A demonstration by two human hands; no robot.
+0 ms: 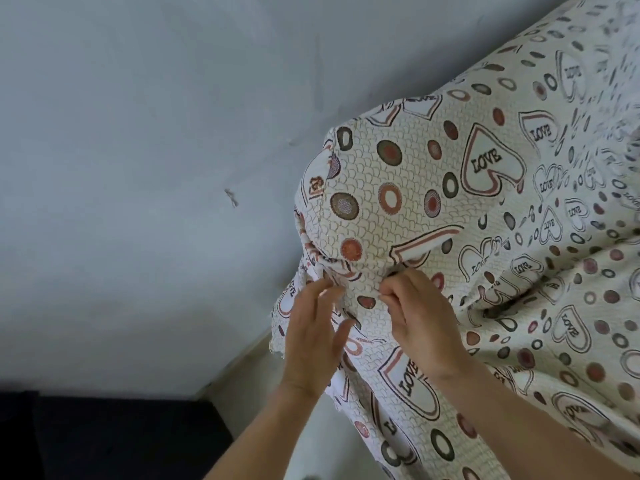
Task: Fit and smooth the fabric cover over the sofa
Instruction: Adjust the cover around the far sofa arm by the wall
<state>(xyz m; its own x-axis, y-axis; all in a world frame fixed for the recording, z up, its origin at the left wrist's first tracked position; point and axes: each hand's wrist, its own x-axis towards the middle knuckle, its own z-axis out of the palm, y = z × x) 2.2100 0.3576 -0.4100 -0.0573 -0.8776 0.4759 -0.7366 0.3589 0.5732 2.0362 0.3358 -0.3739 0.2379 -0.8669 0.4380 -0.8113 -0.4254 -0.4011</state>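
Head view, looking down at a rounded corner of the sofa. I see none of the sofa itself: the fabric cover (398, 188) hides it all. The cover is cream with a scale-like weave, printed with hearts reading "LOVE" and with red, brown and grey rings. It lies stretched fairly smooth over the rounded bulge. It is gathered in folds below the bulge and runs off the right and bottom edges of the frame.

Left hand (311, 341): fingers nearly straight and spread, thumb held apart. The fingertips touch the bunched folds at the left side of the bulge, and I see no grip on the cloth.

Right hand (419, 320): fingers curled, with a tuck of the cover pinched between thumb and fingers just under the bulge. The fingertips are buried in the fold, so I cannot tell how much cloth they hold. The two hands are close together, with a narrow span of fabric between them.

The cover's frayed lower edge hangs free at left, near a pale floor strip (249, 372).

Behind is a grey-blue wall (138, 133) with a small scuff mark (231, 198). At bottom left is a dark shape (104, 438), cut off by the frame, which I cannot identify.
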